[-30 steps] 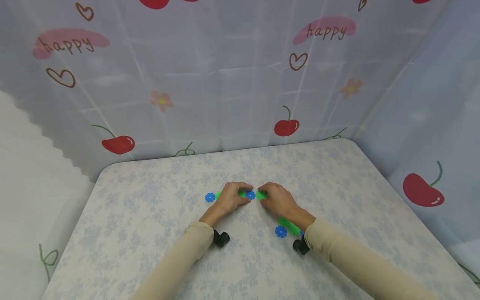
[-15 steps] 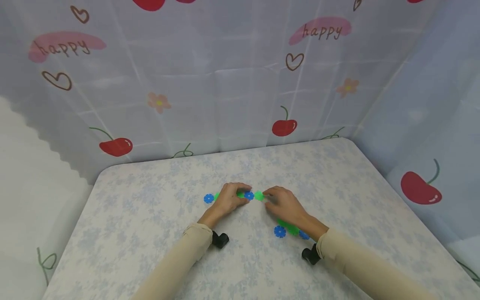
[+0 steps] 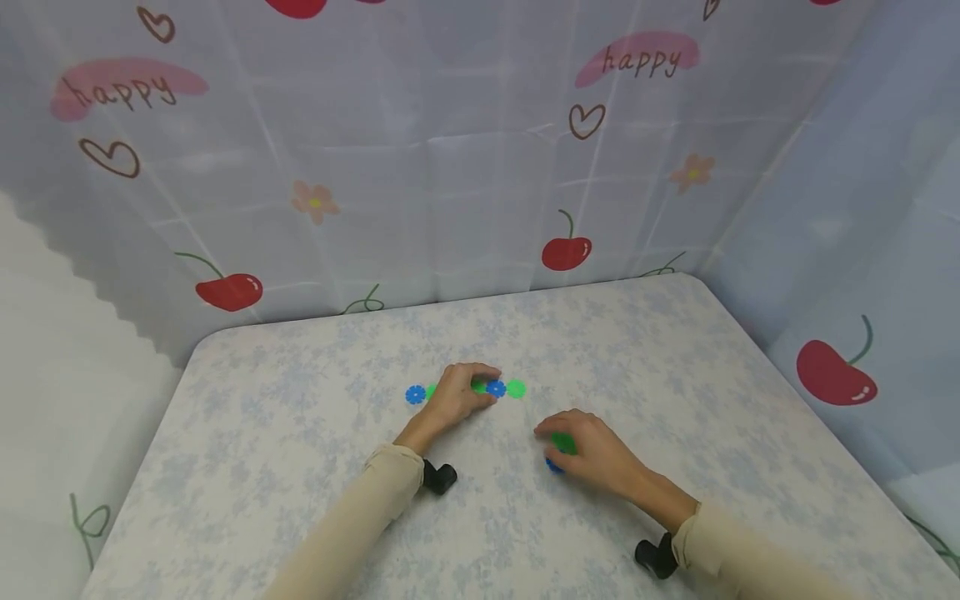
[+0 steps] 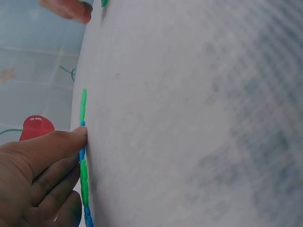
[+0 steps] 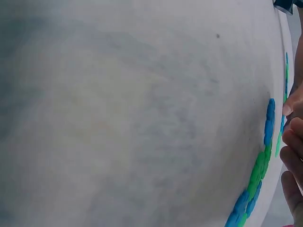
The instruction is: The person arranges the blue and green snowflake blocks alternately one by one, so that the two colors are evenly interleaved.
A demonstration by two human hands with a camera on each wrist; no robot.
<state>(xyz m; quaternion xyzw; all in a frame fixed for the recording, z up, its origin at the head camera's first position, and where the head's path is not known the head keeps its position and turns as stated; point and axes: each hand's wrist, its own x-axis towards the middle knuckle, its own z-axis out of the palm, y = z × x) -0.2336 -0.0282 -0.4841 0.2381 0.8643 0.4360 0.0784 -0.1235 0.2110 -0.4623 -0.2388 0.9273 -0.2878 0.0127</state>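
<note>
A row of interlocking snowflake discs lies on the table in the head view, from a blue disc (image 3: 416,394) at the left to a green disc (image 3: 516,389) at the right. My left hand (image 3: 452,398) covers the middle of it, thumb and fingers pinching the blue snowflake disc (image 3: 497,389) beside that green one. In the left wrist view the thumb touches the row's edge. My right hand (image 3: 603,454) holds nothing, its fingers spread over a second group of discs. A green disc (image 3: 564,442) and part of a blue one show there; the right wrist view shows several blue and green discs (image 5: 256,174).
The table (image 3: 300,483) has a pale floral cover. A patterned curtain (image 3: 450,217) hangs behind it and along the right side. Black wrist cameras sit by each cuff, the left one (image 3: 440,477) low over the cover.
My right hand has let go of the green disc at the row's right end and moved back and right, over the loose discs. My left hand has stayed on the row.
</note>
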